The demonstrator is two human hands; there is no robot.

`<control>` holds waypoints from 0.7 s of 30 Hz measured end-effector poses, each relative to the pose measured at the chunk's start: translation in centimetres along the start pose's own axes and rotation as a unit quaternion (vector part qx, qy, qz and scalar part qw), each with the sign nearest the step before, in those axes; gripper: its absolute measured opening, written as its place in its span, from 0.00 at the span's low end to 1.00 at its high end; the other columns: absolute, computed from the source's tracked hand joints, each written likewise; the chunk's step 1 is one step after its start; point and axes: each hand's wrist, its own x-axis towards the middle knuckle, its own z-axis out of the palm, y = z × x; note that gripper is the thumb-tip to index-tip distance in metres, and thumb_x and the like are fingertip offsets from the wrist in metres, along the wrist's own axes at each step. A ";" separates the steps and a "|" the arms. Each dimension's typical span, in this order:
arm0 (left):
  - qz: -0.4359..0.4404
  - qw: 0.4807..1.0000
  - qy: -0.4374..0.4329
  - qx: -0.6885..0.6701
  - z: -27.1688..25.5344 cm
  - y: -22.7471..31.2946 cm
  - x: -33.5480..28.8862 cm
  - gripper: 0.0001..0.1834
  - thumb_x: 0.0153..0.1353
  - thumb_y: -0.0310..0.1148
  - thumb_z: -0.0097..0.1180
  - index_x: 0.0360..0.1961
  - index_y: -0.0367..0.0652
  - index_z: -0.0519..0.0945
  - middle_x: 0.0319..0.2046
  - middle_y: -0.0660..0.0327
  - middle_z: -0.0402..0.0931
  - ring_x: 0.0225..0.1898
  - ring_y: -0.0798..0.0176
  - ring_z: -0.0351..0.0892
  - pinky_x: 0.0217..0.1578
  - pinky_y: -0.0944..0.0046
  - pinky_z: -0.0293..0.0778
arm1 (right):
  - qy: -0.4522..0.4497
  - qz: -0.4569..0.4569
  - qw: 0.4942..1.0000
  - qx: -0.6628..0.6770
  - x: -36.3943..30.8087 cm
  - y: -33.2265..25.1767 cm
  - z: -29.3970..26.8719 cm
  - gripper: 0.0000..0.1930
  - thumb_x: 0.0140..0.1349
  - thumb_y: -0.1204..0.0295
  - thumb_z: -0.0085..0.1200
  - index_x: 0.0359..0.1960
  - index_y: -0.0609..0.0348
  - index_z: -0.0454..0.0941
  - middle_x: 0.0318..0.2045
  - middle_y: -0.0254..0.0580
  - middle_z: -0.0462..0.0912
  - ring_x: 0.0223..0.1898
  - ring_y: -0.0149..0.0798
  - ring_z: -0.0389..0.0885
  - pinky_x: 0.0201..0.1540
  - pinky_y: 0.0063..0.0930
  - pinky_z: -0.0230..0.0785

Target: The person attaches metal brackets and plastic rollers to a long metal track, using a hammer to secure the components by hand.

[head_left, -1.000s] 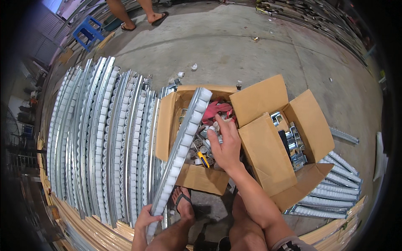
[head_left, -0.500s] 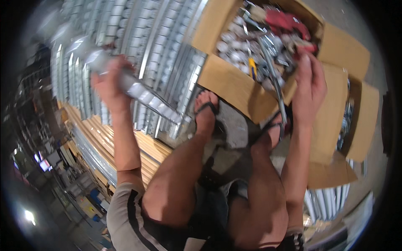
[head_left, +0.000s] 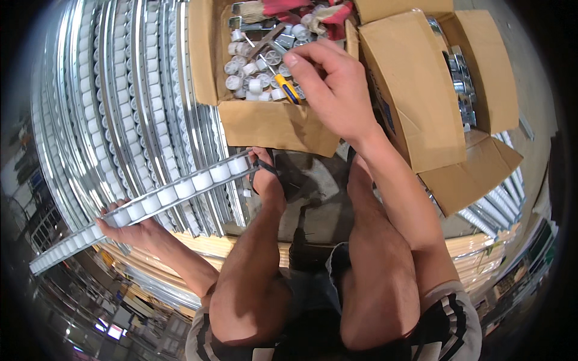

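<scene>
The left hand (head_left: 129, 225) is stretched out low to the side, its fingers curled around a long roller rail (head_left: 150, 201) that slants up toward the person's sandalled foot (head_left: 265, 174). The right hand (head_left: 334, 90) reaches forward over the open cardboard box (head_left: 274, 126), fingers bent together above the white wheels (head_left: 253, 81), beside a yellow-handled tool (head_left: 288, 89). Stacked rails (head_left: 138, 90) crowd the space beyond the left hand; a second box (head_left: 433, 90) flanks the right.

Concrete floor (head_left: 325, 198), grey and stained. On it: open cardboard box (head_left: 271, 123) of small parts, second box (head_left: 457, 114) just right of it, roller rails (head_left: 138, 114) packed side by side at left, wooden boards (head_left: 180, 246) beneath the rails.
</scene>
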 end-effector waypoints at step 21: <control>-0.126 0.986 0.102 0.026 -11.3 -0.9 -3.2 0.16 0.69 0.46 0.59 0.35 0.44 0.74 0.28 0.60 0.75 0.33 0.62 0.76 0.37 0.59 0.76 | -0.002 0.061 0.993 -0.106 -3.3 3.9 -3.4 0.11 0.67 0.66 0.56 0.36 0.62 0.84 0.29 0.50 0.80 0.32 0.53 0.81 0.37 0.44 0.72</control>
